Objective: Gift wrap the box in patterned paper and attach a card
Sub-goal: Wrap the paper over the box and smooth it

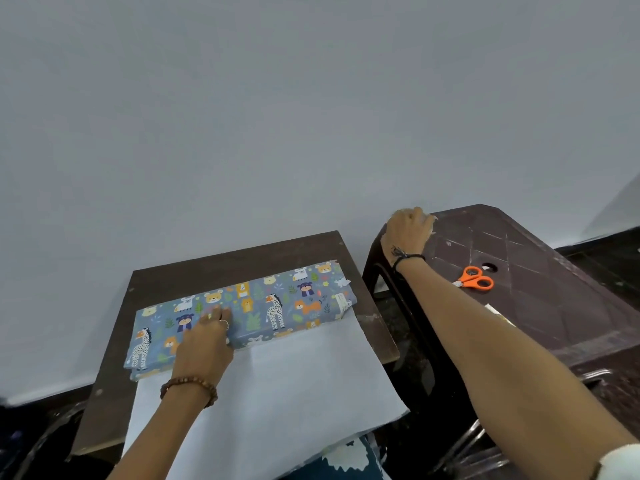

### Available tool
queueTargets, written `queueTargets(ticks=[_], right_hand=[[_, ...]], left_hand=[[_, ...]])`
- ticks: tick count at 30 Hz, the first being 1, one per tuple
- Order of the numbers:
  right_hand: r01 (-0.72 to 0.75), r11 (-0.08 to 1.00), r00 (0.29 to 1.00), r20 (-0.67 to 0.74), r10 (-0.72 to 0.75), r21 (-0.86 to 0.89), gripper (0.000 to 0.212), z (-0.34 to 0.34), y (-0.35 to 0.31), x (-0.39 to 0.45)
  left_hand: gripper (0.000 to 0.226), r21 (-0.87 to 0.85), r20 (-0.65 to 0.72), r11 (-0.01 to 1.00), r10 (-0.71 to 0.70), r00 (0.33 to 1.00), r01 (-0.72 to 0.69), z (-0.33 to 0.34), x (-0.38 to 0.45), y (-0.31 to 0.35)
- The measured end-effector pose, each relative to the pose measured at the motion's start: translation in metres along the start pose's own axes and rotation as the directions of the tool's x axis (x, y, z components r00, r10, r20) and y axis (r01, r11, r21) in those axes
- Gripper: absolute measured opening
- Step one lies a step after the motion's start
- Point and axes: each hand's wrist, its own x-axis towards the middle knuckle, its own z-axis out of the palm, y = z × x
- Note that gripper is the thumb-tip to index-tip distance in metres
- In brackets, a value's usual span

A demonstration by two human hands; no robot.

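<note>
Box (242, 313) sits on the small brown counter (194, 271), long side across, already covered on top in patterned paper (298, 306). The paper's plain white underside (294, 382) trails off the box toward me and hangs over the counter's near edge.

My left hand (204, 344) rests flat on the box's top near its left half, fingers (218, 311) stretched out and pressing the paper down. Holding nothing, just pinning.

My right hand (408, 230) is well right of the box, over the far left corner of the dark plastic stool (536, 299). Fingers curled in; looks like they may pinch something small and pale, possibly tape, but I can't tell. Orange scissors (474, 278) lie on the stool, right of the box.

Handling guess: box is stiff and light, slides easily, so keep the flat palm on top. Paper is thin, creases and tears readily; take it at the free edge, pull taut, don't crumple. The right end fold at the box looks loose.
</note>
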Motion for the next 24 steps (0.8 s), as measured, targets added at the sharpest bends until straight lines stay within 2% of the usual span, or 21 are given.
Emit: queueTargets(ticks=[2,5,8,14,17,19,22,24], right_hand=[[0.067,0.997,0.992,-0.11,-0.07,-0.026,0.03,-0.009,-0.013,-0.009],[0.357,0.926,0.932,-0.122,-0.343,0.122,0.028,-0.008,-0.042,-0.019],[0.463,0.873,0.884,-0.154,-0.442,0.153,0.024,-0.012,-0.064,-0.027],[0.423,0.894,0.905,-0.017,-0.426,0.148,0.03,0.006,-0.083,-0.023],[0.433,0.87,0.89,0.039,-0.454,0.234,0.04,0.01,-0.085,-0.023],[0.443,0.852,0.885,0.013,-0.465,0.279,0.04,0.007,-0.079,-0.025],[0.339,0.897,0.941,-0.096,-0.326,0.284,0.03,-0.001,-0.057,-0.034],[0.144,0.944,0.989,-0.075,-0.127,0.298,0.031,-0.003,-0.034,-0.039]], left_hand=[[0.047,-0.004,0.002,1.0,0.0,1.0,0.0,0.0,-0.001,0.001],[0.046,-0.004,-0.006,1.0,0.004,1.0,-0.004,-0.002,-0.003,0.002],[0.048,-0.008,-0.005,1.0,0.005,1.0,-0.005,-0.001,-0.003,0.002],[0.048,-0.005,-0.018,1.0,0.012,1.0,-0.012,0.006,0.001,-0.002],[0.049,-0.008,-0.025,1.0,0.008,1.0,-0.008,0.007,0.004,-0.004],[0.049,-0.007,-0.016,1.0,0.013,1.0,-0.014,0.007,0.004,-0.004],[0.046,-0.008,-0.019,1.0,0.022,1.0,-0.022,0.006,0.003,-0.006],[0.046,0.001,-0.023,1.0,0.023,0.999,-0.023,0.005,0.003,-0.007]])
